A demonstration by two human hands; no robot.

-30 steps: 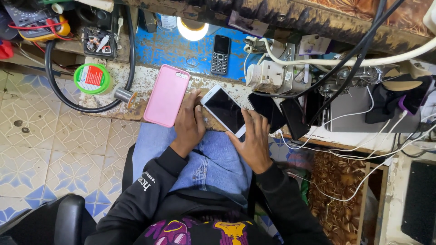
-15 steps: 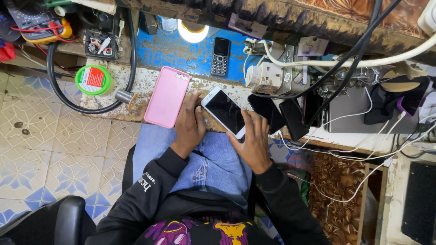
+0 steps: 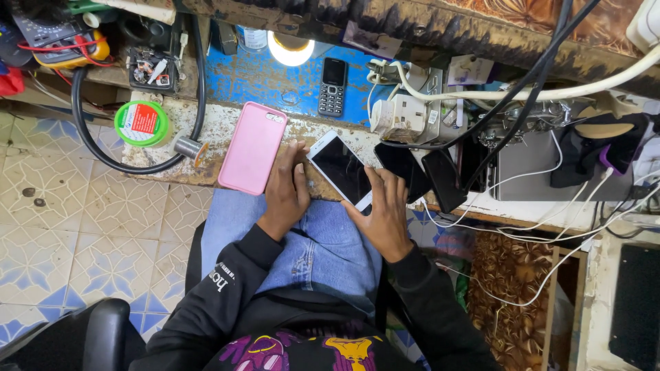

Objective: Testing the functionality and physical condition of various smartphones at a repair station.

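A white smartphone (image 3: 340, 169) with a dark screen lies tilted at the front edge of the workbench (image 3: 213, 130). My right hand (image 3: 382, 214) grips its near right end, fingers along its edge. My left hand (image 3: 286, 193) rests at the bench edge with its fingertips against the phone's left side. A pink phone case (image 3: 252, 146) lies just left of my left hand. Under both hands is my lap in blue jeans (image 3: 323, 247).
A small black keypad phone (image 3: 333, 86) lies on the blue patch near a lit lamp (image 3: 290, 48). Dark phones (image 3: 426, 175), a white power adapter (image 3: 399, 118), cables, a green tape roll (image 3: 141, 124) and a multimeter (image 3: 58, 34) crowd the bench. Tiled floor lies left.
Both hands stay at the white phone. My right hand has shifted slightly along its near end; the phone and the pink case have barely moved.
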